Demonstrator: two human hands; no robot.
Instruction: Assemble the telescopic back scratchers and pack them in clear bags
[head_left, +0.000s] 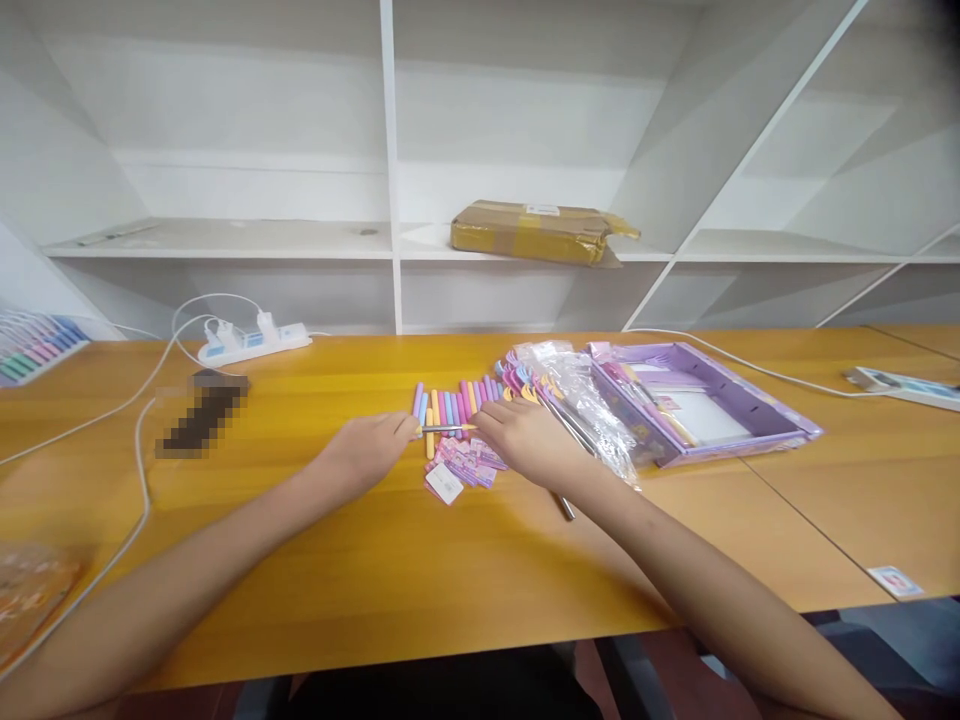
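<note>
Between my two hands stretches a thin metal rod with a yellow-orange end [446,429]. My left hand [371,452] pinches its left end, and the fingers of my right hand [517,435] close on the yellow end. Just behind and beneath the rod lies a row of pastel handle-like tubes [454,405] in pink, purple, blue and yellow. In front of them is a loose pile of small purple-pink cards [469,460], with a white card [445,483] on top. Curved colourful pieces [517,375] lie beyond my right hand.
Clear plastic bags [592,410] and metal rods [564,505] lie right of my right hand. Farther right is an open purple box [757,440] holding a few items. A power strip [255,343] with cables stands at the back left. A taped carton [525,232] rests on the shelf.
</note>
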